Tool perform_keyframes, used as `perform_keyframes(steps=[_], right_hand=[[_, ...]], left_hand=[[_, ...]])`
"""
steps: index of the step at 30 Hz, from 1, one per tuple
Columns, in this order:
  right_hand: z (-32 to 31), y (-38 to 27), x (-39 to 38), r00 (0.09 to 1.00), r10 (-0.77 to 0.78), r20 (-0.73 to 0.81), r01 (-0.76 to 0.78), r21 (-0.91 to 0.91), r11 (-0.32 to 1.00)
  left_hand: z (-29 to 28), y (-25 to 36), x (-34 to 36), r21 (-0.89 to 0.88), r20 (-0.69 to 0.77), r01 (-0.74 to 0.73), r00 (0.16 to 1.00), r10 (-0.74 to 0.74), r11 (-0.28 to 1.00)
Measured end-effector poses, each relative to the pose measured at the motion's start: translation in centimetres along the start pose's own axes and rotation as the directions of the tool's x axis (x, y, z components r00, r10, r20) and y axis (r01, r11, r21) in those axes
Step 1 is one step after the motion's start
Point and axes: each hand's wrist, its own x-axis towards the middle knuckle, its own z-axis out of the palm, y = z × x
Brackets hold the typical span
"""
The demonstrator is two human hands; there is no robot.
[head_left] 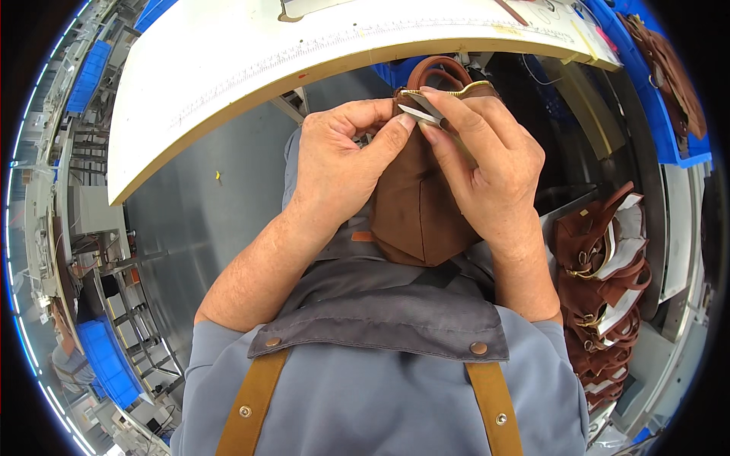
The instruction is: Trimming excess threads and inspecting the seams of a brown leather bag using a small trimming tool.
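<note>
A brown handbag (422,205) rests on my lap, with its looped handles (441,70) at the far end and a gold-toothed zipper (456,91) along its opening. My left hand (346,148) is closed, pinching the bag's edge near the zipper end between thumb and fingers; what exactly lies under the fingertips is hidden. Between the thumb and fingers of my right hand (490,148) are thread snips (420,114). Their two pointed metal blades stand apart, with the tips close to my left thumb.
A white worktable (228,76) with ruler markings curves across the far side. To the right hang or lie several brown bags (597,281) in a stack. A blue bin (654,99) with brown pieces stands at the far right. A blue crate (110,361) is at the left.
</note>
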Motion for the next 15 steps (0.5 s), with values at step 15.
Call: perform_keyframes(steps=[15], right_hand=[[-2.2,1.0,2.3,0.968,-0.243,0.060,0.249,-0.130,0.960]], left_hand=[[0.3,0.4,0.1,0.062,0.023,-0.087,0.996,0.086,0.994]])
